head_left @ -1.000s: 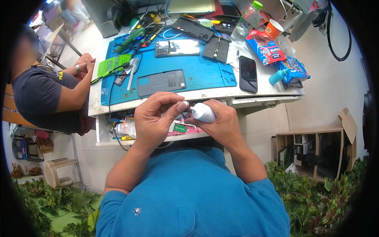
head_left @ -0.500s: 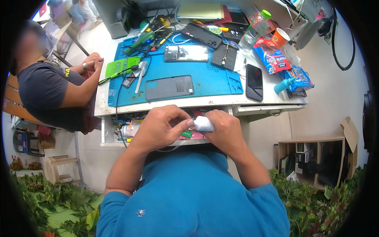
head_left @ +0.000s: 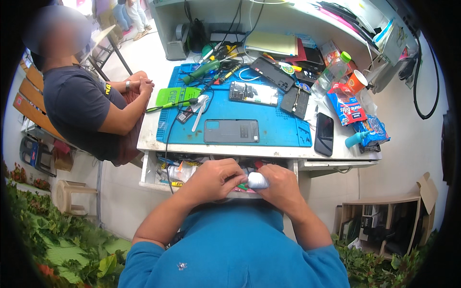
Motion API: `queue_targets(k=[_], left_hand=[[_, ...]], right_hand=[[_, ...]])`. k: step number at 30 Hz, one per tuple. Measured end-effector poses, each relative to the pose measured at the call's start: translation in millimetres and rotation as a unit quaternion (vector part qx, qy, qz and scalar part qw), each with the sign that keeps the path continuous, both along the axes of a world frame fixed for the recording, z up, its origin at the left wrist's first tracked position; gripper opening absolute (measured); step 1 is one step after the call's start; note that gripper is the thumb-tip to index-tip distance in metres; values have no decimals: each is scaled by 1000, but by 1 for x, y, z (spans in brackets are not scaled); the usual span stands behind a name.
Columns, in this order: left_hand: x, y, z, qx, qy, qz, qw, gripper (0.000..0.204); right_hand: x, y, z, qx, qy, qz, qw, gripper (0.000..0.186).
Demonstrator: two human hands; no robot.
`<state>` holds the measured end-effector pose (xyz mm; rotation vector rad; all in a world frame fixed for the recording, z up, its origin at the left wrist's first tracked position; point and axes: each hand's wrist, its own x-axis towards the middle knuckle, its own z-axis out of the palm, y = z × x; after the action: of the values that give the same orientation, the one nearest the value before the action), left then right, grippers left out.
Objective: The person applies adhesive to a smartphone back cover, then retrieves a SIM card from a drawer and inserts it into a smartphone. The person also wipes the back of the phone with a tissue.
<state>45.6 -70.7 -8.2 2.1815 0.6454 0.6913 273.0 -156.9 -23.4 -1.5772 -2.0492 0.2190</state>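
Observation:
Above the open drawer [head_left: 145, 178], my right hand [head_left: 280, 186] is wrapped round a white ribbed roll [head_left: 258, 180] that looks like a spool of thread. My left hand [head_left: 218, 178] is closed in a pinch at the roll's left end; what lies between thumb and finger is too small to make out. Beyond them on the blue work mat [head_left: 187, 133] lie a grey phone back cover [head_left: 231, 131], an opened phone [head_left: 253, 93] with its insides showing, and a dark phone frame [head_left: 295, 102].
A black phone [head_left: 324, 134], snack packets [head_left: 346, 106], a teal bottle [head_left: 356, 139] and a clear bottle [head_left: 331, 75] stand at the right. Screwdrivers and cables crowd the mat's back left. A person [head_left: 79, 101] sits left of the desk [head_left: 230, 151], hands clasped.
The view has shifted, so the desk sits lower and further right. My hands stay together over the drawer with the white roll still in my right hand.

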Motion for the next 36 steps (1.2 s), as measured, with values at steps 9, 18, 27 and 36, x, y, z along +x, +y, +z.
queue_targets(k=[9, 18, 27, 36], left_hand=[[-10, 4, 0, 32, 34, -41, 998, 11], [-35, 64, 50, 35, -29, 218, 975, 13], [-15, 147, 40, 58, 262, 267, 925, 36], [-14, 164, 25, 68, 243, 258, 933, 22]], right_hand=[[-1, 5, 2, -107, 7, 29, 994, 33], [25, 18, -11, -256, -22, 47, 965, 49], [51, 11, -22, -161, 65, 86, 981, 28], [76, -5, -2, -40, 221, -4, 974, 18]])
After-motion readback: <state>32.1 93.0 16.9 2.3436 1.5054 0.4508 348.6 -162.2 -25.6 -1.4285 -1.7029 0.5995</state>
